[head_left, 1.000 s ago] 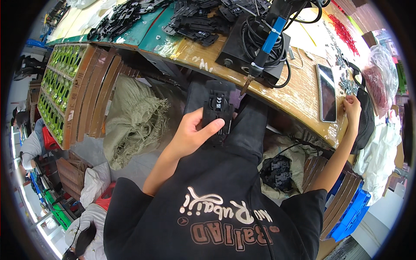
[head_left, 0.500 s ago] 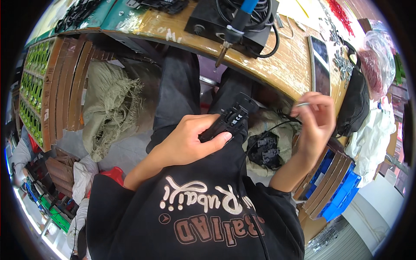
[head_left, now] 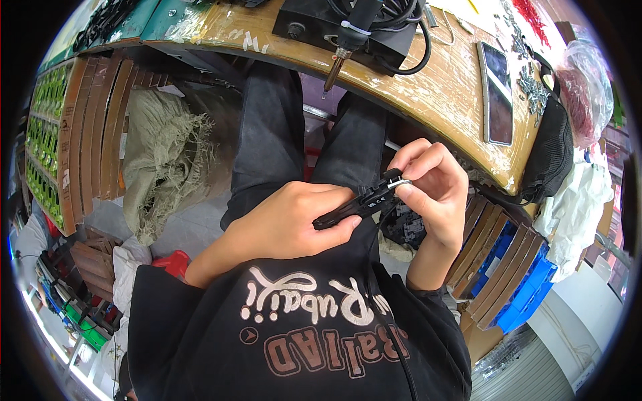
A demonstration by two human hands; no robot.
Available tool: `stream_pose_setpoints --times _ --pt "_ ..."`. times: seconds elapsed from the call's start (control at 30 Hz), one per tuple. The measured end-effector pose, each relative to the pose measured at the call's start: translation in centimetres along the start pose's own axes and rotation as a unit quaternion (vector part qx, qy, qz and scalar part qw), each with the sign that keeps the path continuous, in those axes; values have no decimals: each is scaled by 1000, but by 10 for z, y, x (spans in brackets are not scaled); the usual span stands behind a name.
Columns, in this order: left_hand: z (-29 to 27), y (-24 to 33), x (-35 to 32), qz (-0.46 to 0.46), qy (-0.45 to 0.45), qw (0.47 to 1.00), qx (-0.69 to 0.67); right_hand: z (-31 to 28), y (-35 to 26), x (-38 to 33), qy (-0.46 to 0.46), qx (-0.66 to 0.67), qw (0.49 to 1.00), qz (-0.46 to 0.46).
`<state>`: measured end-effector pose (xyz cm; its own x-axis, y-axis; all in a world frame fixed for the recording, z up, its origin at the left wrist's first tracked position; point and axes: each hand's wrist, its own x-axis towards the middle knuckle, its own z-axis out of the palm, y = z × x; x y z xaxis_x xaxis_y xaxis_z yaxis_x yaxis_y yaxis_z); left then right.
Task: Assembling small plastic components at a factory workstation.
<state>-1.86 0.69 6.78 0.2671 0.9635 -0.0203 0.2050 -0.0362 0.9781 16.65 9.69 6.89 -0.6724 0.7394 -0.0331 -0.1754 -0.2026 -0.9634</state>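
Observation:
My left hand grips a small black plastic part over my lap, fingers wrapped around its near end. My right hand meets the part's far end and pinches a little silver metal piece against it between thumb and fingertips. Both hands sit just below the edge of the wooden workbench, above my dark trousers.
On the bench lie a black box with a cabled tool hanging off it, a phone and small metal parts. A green sack and cardboard boxes stand left; blue crates right.
My right hand came down from the bench top at the right and joined the left at the black part. The left hand brought the part closer to my body.

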Motion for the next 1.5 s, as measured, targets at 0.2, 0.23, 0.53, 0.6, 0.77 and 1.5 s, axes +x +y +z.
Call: stream_pose_setpoints --times 0.2,0.23,0.53,0.6,0.77,1.5 --pt "-1 -6 -4 13 -5 999 42 4 5 -1 13 48 999 6" --pt "-1 -6 -4 13 -6 999 41 6 5 -1 22 51 998 5" --pt "-7 -17 -1 11 -45 988 144 7 19 -3 63 47 997 11" --pt "-12 -30 7 38 -83 995 -30 8 20 -5 64 41 997 -3" --pt "3 -86 22 -48 -277 812 -512 14 18 -2 22 21 1000 -4" --pt "-2 -67 14 -86 222 926 -295 17 53 1 -9 100 970 222"
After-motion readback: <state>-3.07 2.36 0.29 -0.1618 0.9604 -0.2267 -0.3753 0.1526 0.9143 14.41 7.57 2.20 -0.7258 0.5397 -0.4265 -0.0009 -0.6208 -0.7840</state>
